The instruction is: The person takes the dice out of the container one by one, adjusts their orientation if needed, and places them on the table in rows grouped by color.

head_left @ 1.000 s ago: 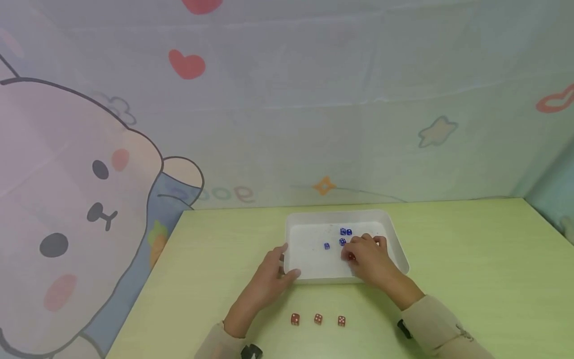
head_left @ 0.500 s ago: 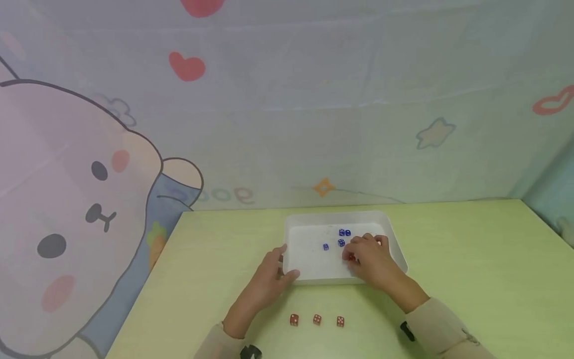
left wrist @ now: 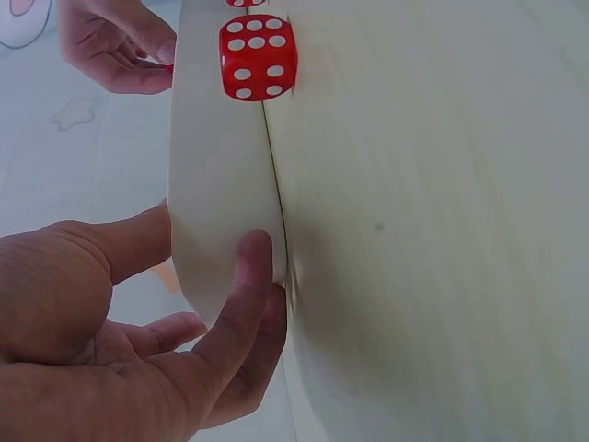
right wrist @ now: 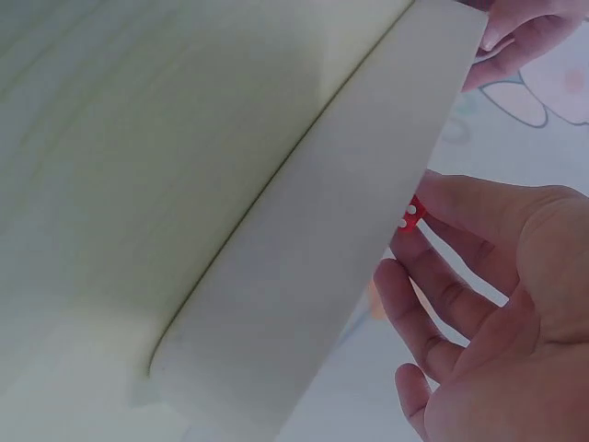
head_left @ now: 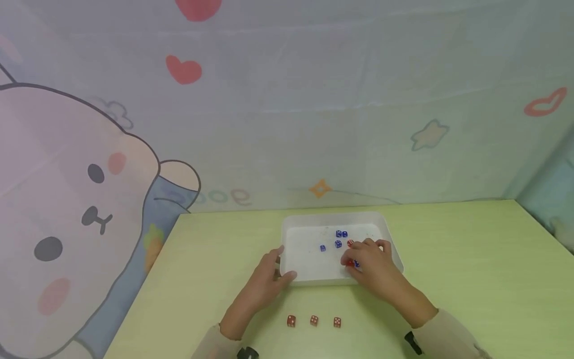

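Note:
A shallow white tray (head_left: 309, 273) rests on the table. My left hand (head_left: 264, 281) grips its near left corner, and the left wrist view shows the fingers spread around the tray's end. Over the tray's right part, my right hand (head_left: 374, 267) pinches a red die (right wrist: 411, 214) between thumb and forefinger. A blue die (head_left: 357, 263) shows just under that hand, and another red die (head_left: 350, 243) lies by its knuckles. Several blue dice (head_left: 338, 244) lie farther back in the tray.
Three red dice, the middle one (head_left: 314, 320) with one on each side, stand in a row on the light green table (head_left: 215, 239) in front of the tray. Behind the table hangs a printed cloth (head_left: 287, 124).
My right hand has shifted slightly toward the tray's near side, holding the red die. Another red die and a blue die now show beside it. My left hand stays at the corner.

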Action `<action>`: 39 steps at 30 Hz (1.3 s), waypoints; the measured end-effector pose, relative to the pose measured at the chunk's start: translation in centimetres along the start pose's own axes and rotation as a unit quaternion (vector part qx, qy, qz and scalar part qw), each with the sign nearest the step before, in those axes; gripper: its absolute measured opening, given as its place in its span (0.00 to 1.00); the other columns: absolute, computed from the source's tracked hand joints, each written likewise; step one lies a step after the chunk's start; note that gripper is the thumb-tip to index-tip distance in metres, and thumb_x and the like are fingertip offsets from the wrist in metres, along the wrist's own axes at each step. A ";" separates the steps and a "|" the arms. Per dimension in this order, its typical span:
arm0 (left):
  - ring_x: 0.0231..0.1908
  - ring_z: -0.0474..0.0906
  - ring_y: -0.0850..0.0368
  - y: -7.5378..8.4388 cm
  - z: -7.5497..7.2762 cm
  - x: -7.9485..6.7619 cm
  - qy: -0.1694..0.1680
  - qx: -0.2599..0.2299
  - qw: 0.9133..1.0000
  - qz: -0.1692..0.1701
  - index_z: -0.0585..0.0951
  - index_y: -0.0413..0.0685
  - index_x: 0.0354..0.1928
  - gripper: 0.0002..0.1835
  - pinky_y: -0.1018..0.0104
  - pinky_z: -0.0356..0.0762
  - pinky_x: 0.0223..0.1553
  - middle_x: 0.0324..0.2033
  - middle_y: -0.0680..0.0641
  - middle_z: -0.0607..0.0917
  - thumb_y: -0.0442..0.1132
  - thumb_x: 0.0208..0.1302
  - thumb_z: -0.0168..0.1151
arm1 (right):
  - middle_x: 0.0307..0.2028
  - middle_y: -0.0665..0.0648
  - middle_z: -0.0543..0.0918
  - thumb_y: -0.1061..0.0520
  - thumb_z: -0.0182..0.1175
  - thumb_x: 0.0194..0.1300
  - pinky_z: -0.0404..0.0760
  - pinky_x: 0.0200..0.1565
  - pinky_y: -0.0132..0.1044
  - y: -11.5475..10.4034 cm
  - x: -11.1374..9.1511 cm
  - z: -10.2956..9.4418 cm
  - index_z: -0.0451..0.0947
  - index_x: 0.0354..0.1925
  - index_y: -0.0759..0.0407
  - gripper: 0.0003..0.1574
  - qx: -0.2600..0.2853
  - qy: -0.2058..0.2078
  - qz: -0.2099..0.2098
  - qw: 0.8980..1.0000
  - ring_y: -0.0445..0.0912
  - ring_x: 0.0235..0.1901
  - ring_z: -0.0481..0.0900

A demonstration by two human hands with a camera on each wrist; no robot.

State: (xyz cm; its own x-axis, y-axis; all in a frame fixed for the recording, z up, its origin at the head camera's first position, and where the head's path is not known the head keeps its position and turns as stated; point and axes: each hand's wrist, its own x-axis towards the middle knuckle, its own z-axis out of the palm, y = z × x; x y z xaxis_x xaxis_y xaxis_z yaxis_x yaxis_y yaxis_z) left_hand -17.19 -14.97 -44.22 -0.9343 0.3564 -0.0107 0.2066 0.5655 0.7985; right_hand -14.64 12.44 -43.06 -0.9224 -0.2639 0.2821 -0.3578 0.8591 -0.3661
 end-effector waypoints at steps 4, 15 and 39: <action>0.52 0.80 0.42 0.1 0.0 -0.2 -0.002 -0.005 1.000 0.010 0.58 0.26 0.78 0.41 0.47 0.82 0.51 0.58 0.31 0.75 0.39 0.75 0.66 | 0.42 0.50 0.90 0.63 0.75 0.63 0.61 0.57 0.65 -0.2 -0.5 -0.5 0.87 0.34 0.47 0.10 -0.004 0.007 -0.010 1.000 0.51 0.46 0.77; 0.51 0.80 0.43 0.2 0.0 -0.3 0.000 0.004 1.000 0.002 0.58 0.27 0.78 0.40 0.48 0.82 0.51 0.59 0.31 0.75 0.38 0.76 0.66 | 0.34 0.38 0.84 0.63 0.77 0.60 0.61 0.59 0.65 -0.8 -2.0 -1.7 0.85 0.31 0.41 0.16 -0.015 0.003 -0.032 0.999 0.44 0.42 0.75; 0.52 0.79 0.41 0.3 0.0 -0.4 0.001 0.000 1.000 0.003 0.58 0.27 0.78 0.40 0.46 0.80 0.52 0.59 0.31 0.75 0.40 0.76 0.66 | 0.30 0.34 0.78 0.65 0.76 0.57 0.58 0.60 0.62 -1.0 -5.3 -0.2 0.81 0.28 0.39 0.20 -0.032 0.000 -0.047 0.998 0.39 0.39 0.70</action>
State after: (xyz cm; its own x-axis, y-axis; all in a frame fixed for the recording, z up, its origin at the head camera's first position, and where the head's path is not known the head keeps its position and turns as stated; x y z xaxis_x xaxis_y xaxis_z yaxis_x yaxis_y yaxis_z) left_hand -16.76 -14.95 -43.95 -0.9338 0.3578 -0.0047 0.2121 0.5641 0.7980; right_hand -9.37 13.05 -44.01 -0.8854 -0.3448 0.3116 -0.4324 0.8570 -0.2802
